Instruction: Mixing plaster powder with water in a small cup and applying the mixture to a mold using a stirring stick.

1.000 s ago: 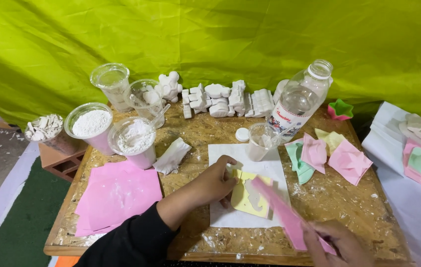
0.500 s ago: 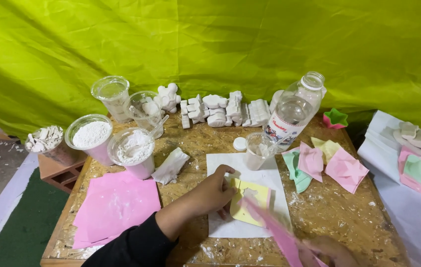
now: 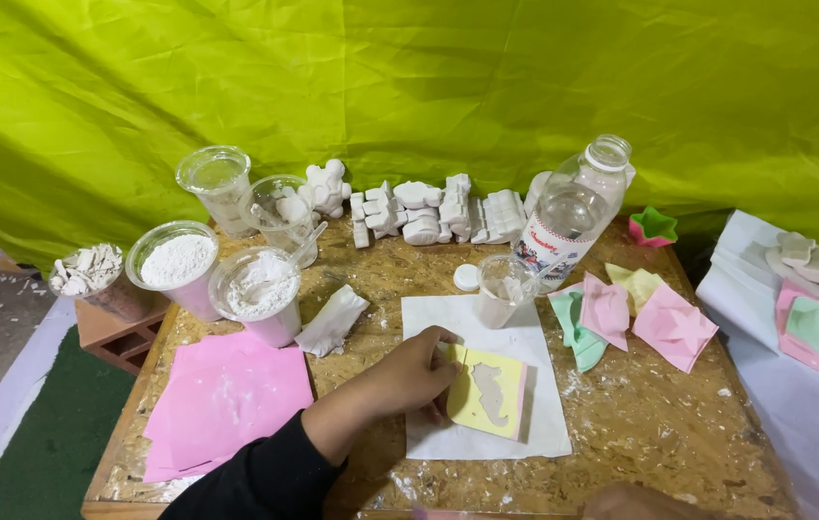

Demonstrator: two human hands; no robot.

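Chipboard, dusted white, makes up the worktop (image 3: 621, 433) under my head camera, with a bright green cloth hung behind it. Nearest me, only a sliver of my right hand (image 3: 636, 501) shows at the bottom edge. A moment ago it held a long pink strip across the frame; that strip is now out of view, and I cannot tell whether the hand is open or closed. With the strip gone, the mould is fully exposed. My left hand (image 3: 419, 376), in a dark sleeve, has stayed put: its curled fingers press on the left edge of a yellow mould (image 3: 488, 393), which has a seahorse-shaped hollow filled with grey-white mix. The mould lies on a white paper sheet (image 3: 486, 327), just right of the left hand and above the right.

Left of the sheet lie pink foam sheets (image 3: 221, 400). Beyond stand two cups of white powder (image 3: 178, 262), a small clear cup (image 3: 503, 289) and an open plastic bottle (image 3: 573, 212). Right of it lie pink, green and yellow moulds (image 3: 640, 318). Farthest back, a row of white plaster figures (image 3: 429, 212) lines the cloth.
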